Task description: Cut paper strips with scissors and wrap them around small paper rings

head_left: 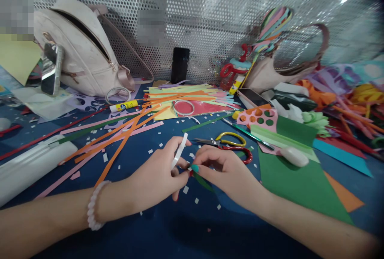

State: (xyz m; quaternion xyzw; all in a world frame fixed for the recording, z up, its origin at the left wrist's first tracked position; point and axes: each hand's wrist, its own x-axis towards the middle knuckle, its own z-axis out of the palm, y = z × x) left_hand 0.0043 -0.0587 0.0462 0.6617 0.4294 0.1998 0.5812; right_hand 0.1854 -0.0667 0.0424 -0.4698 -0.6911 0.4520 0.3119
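My left hand point(163, 169) is closed, with a short white strip point(180, 151) sticking up between its fingers. Its thumb and fingertips meet those of my right hand point(223, 167) above the blue table. My right hand pinches a dark green paper strip point(204, 182), whose curved end hangs below the fingers. The fingers hide most of the spot where both hands meet. Just behind my right hand lie scissors point(216, 142) with one yellow and one red handle loop.
Orange strips point(127, 137) and pink strips fan out on the left, near a glue stick point(123, 105). Green paper point(295, 187) with a white computer mouse-like object point(294, 156) lies at right. A phone point(180, 65) leans against the perforated wall. White scraps dot the table.
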